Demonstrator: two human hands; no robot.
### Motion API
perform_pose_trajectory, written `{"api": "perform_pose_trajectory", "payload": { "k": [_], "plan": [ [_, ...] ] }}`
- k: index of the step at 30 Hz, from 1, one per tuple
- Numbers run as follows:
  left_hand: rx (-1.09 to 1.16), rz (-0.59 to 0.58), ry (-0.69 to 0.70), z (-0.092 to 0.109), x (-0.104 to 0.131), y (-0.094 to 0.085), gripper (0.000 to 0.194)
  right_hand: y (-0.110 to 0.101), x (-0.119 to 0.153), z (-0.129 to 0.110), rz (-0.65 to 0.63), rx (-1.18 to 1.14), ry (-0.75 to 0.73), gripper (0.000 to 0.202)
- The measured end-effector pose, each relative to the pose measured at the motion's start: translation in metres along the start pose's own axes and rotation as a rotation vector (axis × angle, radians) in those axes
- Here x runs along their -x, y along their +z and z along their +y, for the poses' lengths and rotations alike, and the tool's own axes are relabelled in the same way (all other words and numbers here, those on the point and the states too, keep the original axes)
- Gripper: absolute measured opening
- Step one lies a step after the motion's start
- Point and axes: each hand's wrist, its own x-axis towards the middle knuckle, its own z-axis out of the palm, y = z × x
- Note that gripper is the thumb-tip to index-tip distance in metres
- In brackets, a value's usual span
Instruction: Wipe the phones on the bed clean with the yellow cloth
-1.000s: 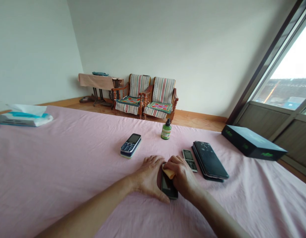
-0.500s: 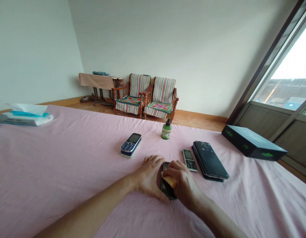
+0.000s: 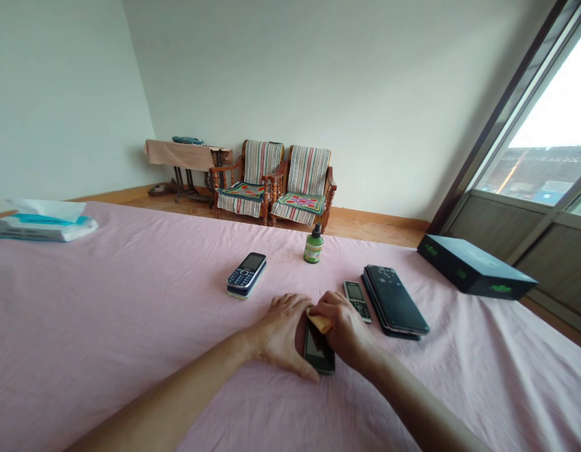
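Observation:
A dark smartphone (image 3: 319,353) lies flat on the pink cloth, screen up. My left hand (image 3: 285,336) grips it along its left side, thumb by the lower end and fingers by the upper end. In my right hand (image 3: 340,323) is a bunched yellow wiping cloth (image 3: 320,321), pressed on the upper part of the screen. That end of the phone is hidden by the cloth and fingers. Just right of my right hand lies a small silver keypad phone (image 3: 357,300).
Stacked smartphones (image 3: 396,298) lie at right, before a black box (image 3: 476,267). A dark blue keypad phone (image 3: 247,271) tops another stack at left. A green bottle (image 3: 314,246) stands behind; a tissue pack (image 3: 46,227) lies far left. Beyond the pink cloth (image 3: 168,270) are two chairs (image 3: 300,182).
My right hand has slid the yellow cloth up the screen toward the far end, baring the lower part. The left hand keeps its hold. The view has shifted slightly.

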Motion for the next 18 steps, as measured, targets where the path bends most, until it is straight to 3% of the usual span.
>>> {"api": "perform_pose_trajectory", "payload": {
  "k": [4,13,18],
  "plan": [
    [-0.001,-0.001,0.015,-0.002,0.0,0.0,0.096,0.001,-0.001,0.002,0.024,-0.002,0.002,0.03],
    [-0.019,0.007,0.017,-0.005,0.0,0.005,0.1,-0.002,0.039,-0.027,-0.047,-0.18,-0.09,0.027],
    [-0.025,-0.019,-0.001,-0.004,0.001,0.003,0.107,-0.011,0.052,-0.027,-0.053,-0.21,-0.049,0.024]
  ]
}}
